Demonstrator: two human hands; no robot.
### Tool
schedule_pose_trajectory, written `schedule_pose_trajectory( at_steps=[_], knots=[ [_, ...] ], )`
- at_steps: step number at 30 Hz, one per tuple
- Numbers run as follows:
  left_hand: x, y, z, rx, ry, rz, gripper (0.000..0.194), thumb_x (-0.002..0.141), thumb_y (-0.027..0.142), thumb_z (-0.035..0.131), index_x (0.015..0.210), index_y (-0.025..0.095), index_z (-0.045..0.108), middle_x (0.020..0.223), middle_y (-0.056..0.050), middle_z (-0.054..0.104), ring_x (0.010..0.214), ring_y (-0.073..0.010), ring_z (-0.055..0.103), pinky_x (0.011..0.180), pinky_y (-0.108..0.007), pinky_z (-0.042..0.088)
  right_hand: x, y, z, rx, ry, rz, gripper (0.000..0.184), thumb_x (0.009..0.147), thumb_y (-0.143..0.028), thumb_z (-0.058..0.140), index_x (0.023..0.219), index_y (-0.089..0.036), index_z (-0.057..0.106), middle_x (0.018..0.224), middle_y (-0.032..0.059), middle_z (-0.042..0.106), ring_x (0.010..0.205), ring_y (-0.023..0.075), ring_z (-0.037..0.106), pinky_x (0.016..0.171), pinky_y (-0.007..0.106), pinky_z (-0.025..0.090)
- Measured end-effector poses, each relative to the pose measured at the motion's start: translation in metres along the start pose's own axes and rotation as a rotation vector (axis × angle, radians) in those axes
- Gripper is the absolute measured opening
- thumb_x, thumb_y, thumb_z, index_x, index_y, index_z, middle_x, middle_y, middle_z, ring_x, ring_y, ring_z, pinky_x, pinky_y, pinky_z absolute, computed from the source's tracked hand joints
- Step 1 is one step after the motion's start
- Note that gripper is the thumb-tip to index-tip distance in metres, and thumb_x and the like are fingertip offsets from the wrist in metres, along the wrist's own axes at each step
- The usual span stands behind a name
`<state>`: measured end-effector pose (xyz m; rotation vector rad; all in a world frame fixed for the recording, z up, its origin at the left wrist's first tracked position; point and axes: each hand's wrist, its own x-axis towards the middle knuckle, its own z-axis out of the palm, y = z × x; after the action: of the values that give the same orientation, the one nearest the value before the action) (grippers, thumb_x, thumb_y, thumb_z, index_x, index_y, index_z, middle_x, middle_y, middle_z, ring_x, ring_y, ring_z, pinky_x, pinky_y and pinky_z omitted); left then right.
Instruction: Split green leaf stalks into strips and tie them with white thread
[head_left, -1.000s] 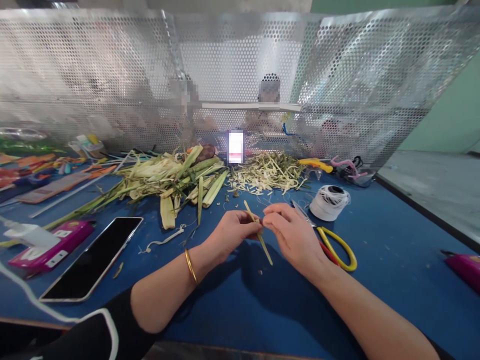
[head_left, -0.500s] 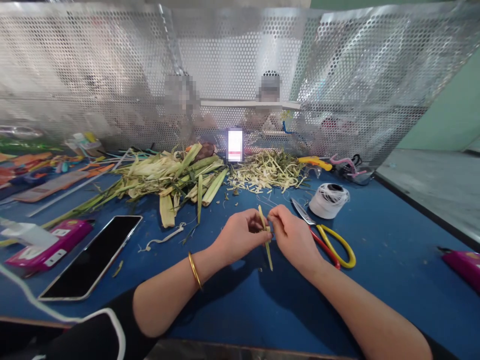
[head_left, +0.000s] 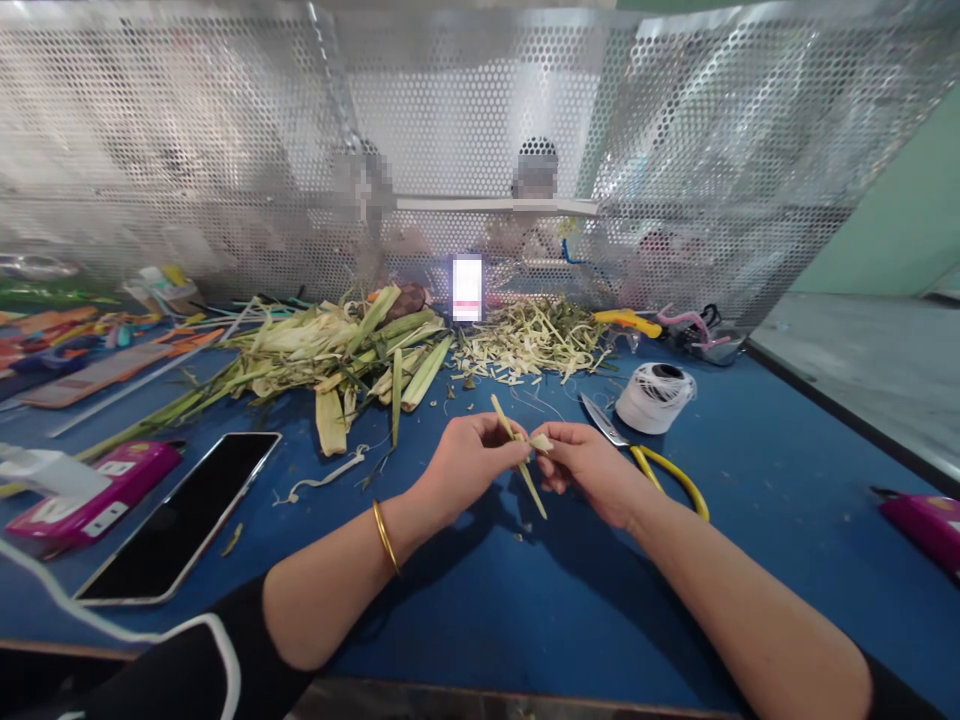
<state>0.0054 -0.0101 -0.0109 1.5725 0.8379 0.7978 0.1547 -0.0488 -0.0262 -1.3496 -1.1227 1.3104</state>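
Observation:
Between thumb and fingers, my left hand (head_left: 474, 455) pinches a thin pale-green plant strip (head_left: 534, 492) that slants down to the right. Close against it, my right hand (head_left: 589, 462) grips a short, wider piece of pale husk (head_left: 541, 442) that crosses the strip. The fingertips of both hands nearly meet, and some of the join between the two pieces is hidden. Just beyond my right hand lie scissors (head_left: 679, 475) with yellow and red handles, partly covered by that hand. A spool of white thread (head_left: 656, 398) stands behind them.
A heap of corn husks (head_left: 315, 345) lies at back left, with a pile of shredded strips (head_left: 532, 340) beside it. A phone (head_left: 184, 520) and a purple power strip (head_left: 97, 495) are at left. A perforated screen (head_left: 465, 110) closes off the back; people sit behind it.
The strip in my left hand has tilted further. My right hand has turned, its fingers now showing underneath, and the husk piece has come into view. The red scissor handle is now covered.

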Motion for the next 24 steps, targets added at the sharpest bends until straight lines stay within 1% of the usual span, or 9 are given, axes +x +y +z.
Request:
schedule_pose_trajectory(
  at_steps=[3,6,10,12,13,15,19,21,24],
  knots=[
    [0.004,-0.003,-0.003,-0.122,0.120,-0.068,0.012,0.067,0.024,0.066,0.073,0.014,0.063,0.068,0.000,0.062,0.064,-0.0108,0.057,0.067,-0.023,0.048,-0.002,0.001,0.001,-0.190,0.003,-0.114,0.020,0.078,-0.034,0.055,0.065,-0.019,0.050,0.050,-0.0063,0.051,0.041,0.0085,0.046,0.048,0.023,0.039],
    [0.006,-0.005,-0.004,-0.172,0.178,-0.116,0.015,0.066,0.026,0.068,0.072,0.013,0.063,0.068,-0.001,0.062,0.065,-0.0111,0.057,0.067,-0.024,0.049,-0.008,0.001,0.001,-0.534,0.068,-0.358,0.017,0.086,-0.028,0.046,0.073,-0.021,0.052,0.059,-0.0036,0.056,0.050,0.0120,0.052,0.054,0.025,0.041],
    [0.005,-0.005,-0.002,-0.158,0.123,-0.179,0.009,0.066,0.022,0.067,0.067,0.013,0.065,0.065,-0.001,0.062,0.062,-0.0104,0.057,0.064,-0.023,0.049,-0.014,-0.004,0.000,-0.982,0.243,-0.829,0.019,0.090,-0.021,0.042,0.081,-0.020,0.059,0.089,0.0078,0.064,0.082,0.0196,0.057,0.072,0.032,0.042],
    [0.003,-0.003,-0.001,-0.152,0.057,-0.198,0.004,0.065,0.017,0.065,0.066,0.013,0.065,0.063,-0.001,0.062,0.059,-0.0095,0.056,0.062,-0.022,0.049,-0.013,-0.005,-0.001,-1.093,0.272,-0.969,0.021,0.091,-0.017,0.041,0.081,-0.020,0.060,0.100,0.0103,0.064,0.094,0.0222,0.056,0.080,0.035,0.040],
    [0.002,-0.002,0.000,-0.144,0.026,-0.198,0.002,0.065,0.015,0.064,0.065,0.013,0.065,0.061,0.000,0.062,0.058,-0.0090,0.056,0.061,-0.021,0.048,-0.013,-0.006,-0.001,-1.127,0.262,-0.991,0.022,0.091,-0.016,0.040,0.081,-0.020,0.059,0.100,0.0099,0.064,0.094,0.0221,0.055,0.081,0.036,0.040],
    [0.000,-0.001,0.001,-0.116,-0.029,-0.198,0.001,0.064,0.014,0.065,0.064,0.013,0.064,0.058,0.001,0.060,0.055,-0.0083,0.055,0.059,-0.021,0.047,-0.011,-0.005,-0.002,-1.161,0.224,-0.959,0.023,0.091,-0.015,0.038,0.081,-0.020,0.058,0.089,0.0078,0.065,0.085,0.0203,0.057,0.078,0.034,0.040],
    [-0.001,0.000,0.001,-0.084,-0.115,-0.190,0.007,0.064,0.016,0.066,0.067,0.014,0.061,0.059,0.001,0.060,0.055,-0.0090,0.057,0.060,-0.022,0.047,-0.010,-0.002,-0.002,-1.072,0.215,-0.767,0.020,0.091,-0.018,0.037,0.080,-0.019,0.054,0.073,0.0039,0.062,0.069,0.0182,0.055,0.070,0.032,0.039],
    [-0.001,-0.001,0.001,-0.070,-0.137,-0.150,0.013,0.063,0.016,0.068,0.071,0.015,0.058,0.060,0.002,0.061,0.057,-0.0104,0.059,0.060,-0.023,0.047,-0.010,-0.001,-0.001,-0.938,0.215,-0.626,0.017,0.090,-0.023,0.039,0.079,-0.020,0.052,0.069,0.0021,0.060,0.065,0.0176,0.054,0.065,0.031,0.039],
    [-0.001,-0.002,0.000,0.002,-0.123,-0.086,0.020,0.060,0.018,0.070,0.073,0.017,0.055,0.060,0.002,0.063,0.059,-0.0126,0.061,0.059,-0.024,0.047,-0.008,-0.002,0.000,-0.590,0.167,-0.344,0.016,0.084,-0.029,0.045,0.072,-0.021,0.051,0.060,-0.0018,0.055,0.056,0.0149,0.053,0.056,0.027,0.040]
  ],
)
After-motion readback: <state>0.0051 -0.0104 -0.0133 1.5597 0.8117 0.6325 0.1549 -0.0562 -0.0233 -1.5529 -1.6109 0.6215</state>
